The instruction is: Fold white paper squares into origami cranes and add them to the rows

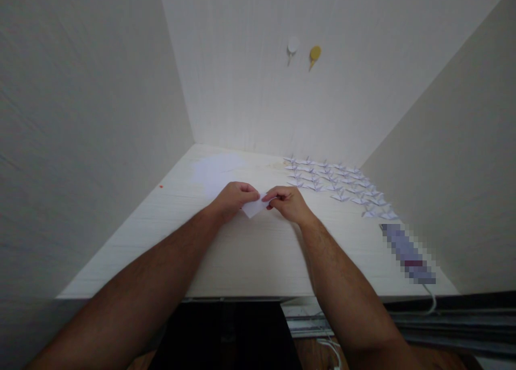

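Note:
A small white piece of folded paper (250,209) is held up between my two hands, just over the middle of the table. My left hand (237,198) pinches its left side with thumb and forefinger. On the other side, my right hand (286,201) grips the paper's upper right part between its fingertips. One corner of the paper points down toward me. The exact folds are too small to make out. Beyond my right hand stand several rows of white paper cranes (341,196).
White paper sheets (215,171) lie at the back left of the white table (250,262). A blurred-out device (409,254) with a white cable (432,300) rests at the right edge. Walls enclose three sides. White (293,46) and yellow hooks (315,53) hang on the back wall.

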`<state>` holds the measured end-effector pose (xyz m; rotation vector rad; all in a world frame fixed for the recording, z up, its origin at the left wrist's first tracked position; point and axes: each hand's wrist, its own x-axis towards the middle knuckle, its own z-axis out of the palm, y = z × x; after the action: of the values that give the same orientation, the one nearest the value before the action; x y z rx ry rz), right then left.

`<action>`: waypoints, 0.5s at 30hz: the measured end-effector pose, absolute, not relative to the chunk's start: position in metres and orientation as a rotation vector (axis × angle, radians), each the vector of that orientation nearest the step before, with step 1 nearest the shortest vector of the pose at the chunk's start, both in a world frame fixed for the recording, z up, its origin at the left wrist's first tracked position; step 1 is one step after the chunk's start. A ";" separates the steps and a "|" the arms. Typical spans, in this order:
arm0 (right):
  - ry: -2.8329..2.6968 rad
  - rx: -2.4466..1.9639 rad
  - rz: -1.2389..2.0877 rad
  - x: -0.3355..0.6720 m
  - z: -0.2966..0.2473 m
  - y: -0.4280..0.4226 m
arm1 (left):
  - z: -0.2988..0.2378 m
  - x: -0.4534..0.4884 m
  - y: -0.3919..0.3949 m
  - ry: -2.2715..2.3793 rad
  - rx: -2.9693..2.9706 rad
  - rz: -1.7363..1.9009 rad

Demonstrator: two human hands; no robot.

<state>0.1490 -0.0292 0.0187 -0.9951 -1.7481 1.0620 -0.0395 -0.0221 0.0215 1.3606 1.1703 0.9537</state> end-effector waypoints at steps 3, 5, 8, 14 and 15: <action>-1.724 -1.026 1.138 0.148 0.022 -0.031 | 0.024 -0.039 -0.024 1.248 1.471 0.951; -1.680 -1.033 1.171 0.146 0.023 -0.031 | 0.025 -0.039 -0.024 1.264 1.503 0.947; -1.652 -1.140 1.157 0.144 0.022 -0.029 | 0.023 -0.039 -0.024 1.235 1.518 0.951; -1.711 -1.306 1.138 0.147 0.022 -0.028 | 0.025 -0.039 -0.025 1.250 1.548 0.956; -1.706 -1.301 1.144 0.147 0.022 -0.028 | 0.026 -0.039 -0.025 1.252 1.551 0.954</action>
<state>0.1471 -0.0285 0.0222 -1.3012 -1.7061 1.1443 -0.0386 -0.0254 0.0257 1.5509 1.2523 0.9545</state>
